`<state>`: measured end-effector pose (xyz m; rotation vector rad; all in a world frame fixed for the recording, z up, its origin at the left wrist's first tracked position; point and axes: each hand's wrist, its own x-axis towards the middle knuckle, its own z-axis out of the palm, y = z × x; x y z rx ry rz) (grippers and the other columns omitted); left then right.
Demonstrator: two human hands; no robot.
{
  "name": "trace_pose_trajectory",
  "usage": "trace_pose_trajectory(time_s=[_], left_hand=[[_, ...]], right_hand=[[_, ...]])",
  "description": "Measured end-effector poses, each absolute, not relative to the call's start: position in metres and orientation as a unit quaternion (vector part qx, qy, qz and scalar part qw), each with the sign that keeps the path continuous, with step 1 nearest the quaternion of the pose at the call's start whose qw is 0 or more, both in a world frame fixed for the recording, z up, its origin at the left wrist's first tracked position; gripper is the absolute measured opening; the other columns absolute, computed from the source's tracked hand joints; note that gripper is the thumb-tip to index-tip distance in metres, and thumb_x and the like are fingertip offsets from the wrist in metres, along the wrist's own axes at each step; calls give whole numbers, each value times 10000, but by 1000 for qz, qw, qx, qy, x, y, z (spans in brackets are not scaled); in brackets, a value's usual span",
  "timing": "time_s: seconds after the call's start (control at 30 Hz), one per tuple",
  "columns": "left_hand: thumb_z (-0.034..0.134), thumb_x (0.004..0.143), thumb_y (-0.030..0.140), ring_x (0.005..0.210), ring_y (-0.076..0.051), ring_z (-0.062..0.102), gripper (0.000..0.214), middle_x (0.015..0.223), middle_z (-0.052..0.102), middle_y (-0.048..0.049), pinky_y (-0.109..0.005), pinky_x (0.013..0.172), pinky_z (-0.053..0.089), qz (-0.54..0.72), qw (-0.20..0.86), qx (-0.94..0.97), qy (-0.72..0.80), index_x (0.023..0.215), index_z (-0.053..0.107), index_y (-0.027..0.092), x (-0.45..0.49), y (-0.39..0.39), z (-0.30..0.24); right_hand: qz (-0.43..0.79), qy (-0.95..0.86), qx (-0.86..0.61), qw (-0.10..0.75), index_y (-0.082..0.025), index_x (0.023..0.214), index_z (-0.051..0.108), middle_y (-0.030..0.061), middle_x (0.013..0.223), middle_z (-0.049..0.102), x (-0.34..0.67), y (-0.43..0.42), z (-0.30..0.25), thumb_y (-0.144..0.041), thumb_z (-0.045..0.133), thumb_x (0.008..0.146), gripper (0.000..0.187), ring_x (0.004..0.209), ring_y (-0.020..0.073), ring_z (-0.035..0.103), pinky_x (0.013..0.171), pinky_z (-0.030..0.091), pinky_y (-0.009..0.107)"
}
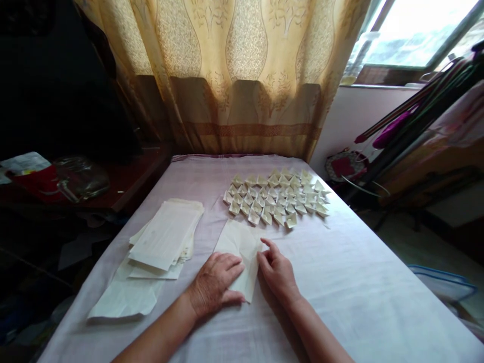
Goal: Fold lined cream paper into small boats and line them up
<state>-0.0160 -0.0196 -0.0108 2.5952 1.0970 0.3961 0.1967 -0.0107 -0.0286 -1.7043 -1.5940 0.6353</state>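
A pale sheet of paper (236, 237) with crease lines lies on the cloth-covered surface in front of me. My left hand (217, 282) rests spread on its lower left part, the thumb apart from the fingers near the bottom corner. At the right edge of the sheet is my right hand (280, 275), fingers curled and thumb against the paper edge, the index finger reaching forward. Just beyond the sheet stand rows of several small folded paper pieces (270, 199) with pointed tips. To the left lies a loose stack of paper sheets (164, 237).
A white cloth (340, 292) covers the bed-like surface. Its far end meets a yellow patterned curtain (245, 65). On the left, a dark red table (139, 174) holds a red container (40, 181) and clear plastic. A rack with cloths (423, 101) stands right, below a window.
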Motion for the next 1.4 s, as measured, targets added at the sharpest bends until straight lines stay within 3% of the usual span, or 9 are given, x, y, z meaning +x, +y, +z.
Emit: trace_pose_trajectory(time_s=[0.23, 0.47, 0.7, 0.8, 0.87, 1.0, 1.1, 1.2, 1.4], left_hand=[[761, 688, 634, 1365, -306, 435, 903, 1467, 507, -139, -485, 1151, 293, 95, 170, 897, 398, 1431, 472, 210, -24, -15, -14], [788, 728, 499, 1403, -307, 390, 862, 1518, 441, -141, -483, 1160, 303, 96, 163, 890, 414, 1460, 433, 213, -27, -19, -14], [564, 867, 154, 1301, -256, 527, 408, 1342, 634, -79, -464, 1078, 380, 141, 177, 899, 375, 1254, 633, 264, -54, -1, -8], [529, 896, 201, 1123, -252, 642, 265, 1082, 751, -61, -407, 976, 447, 177, 198, 885, 383, 1095, 700, 239, -51, -1, 0], [456, 958, 278, 856, -203, 693, 277, 827, 750, -38, -313, 820, 485, 156, 222, 864, 424, 906, 722, 220, -44, -4, 10], [407, 980, 365, 639, -156, 649, 380, 671, 689, 5, -227, 581, 424, 95, 282, 807, 511, 801, 703, 207, -33, -9, 23], [494, 938, 327, 763, -181, 697, 274, 855, 749, -4, -240, 660, 480, 97, 273, 771, 567, 1101, 688, 222, -30, -5, 17], [559, 897, 264, 931, -218, 700, 466, 1117, 723, -75, -304, 793, 526, 155, 163, 774, 592, 1356, 536, 188, -28, -2, 6], [466, 982, 269, 1242, -252, 554, 272, 1285, 658, -43, -443, 1113, 344, 265, -37, 859, 437, 1179, 649, 230, -5, -16, 2]], right_hand=[[170, -772, -530, 307, -228, 1176, 678, 84, 1151, 662, 207, -27, -32, -54, 436, 739, 529, 979, 176, 653, 873, 529, 286], [85, -816, -529, 218, -288, 1094, 736, 108, 1317, 568, 206, -26, -22, -89, 580, 767, 413, 1059, 223, 598, 913, 523, 347], [69, -797, -535, 270, -287, 1019, 766, 75, 1540, 376, 217, -30, -35, -144, 604, 792, 313, 1397, 351, 327, 1034, 394, 508], [100, -809, -524, 248, -238, 837, 761, 102, 1387, 568, 218, -28, -20, -198, 541, 875, 226, 1329, 332, 436, 1007, 387, 471], [156, -817, -515, 208, -219, 762, 717, 76, 1007, 736, 217, -25, -6, -198, 524, 879, 226, 1014, 239, 636, 852, 441, 342], [223, -766, -590, 124, -207, 644, 601, -16, 594, 642, 212, -20, 10, -173, 547, 842, 208, 550, 125, 556, 541, 278, 243], [207, -743, -625, 116, -206, 619, 564, -21, 567, 636, 208, -18, 7, -222, 571, 863, 245, 523, 116, 540, 532, 227, 253], [156, -742, -641, 117, -209, 629, 574, -5, 584, 665, 203, -13, -2, -282, 557, 909, 290, 525, 124, 563, 540, 215, 267], [38, -767, -620, 160, -216, 674, 612, 4, 603, 683, 194, 0, -13, -258, 567, 900, 234, 543, 134, 595, 566, 239, 281]])
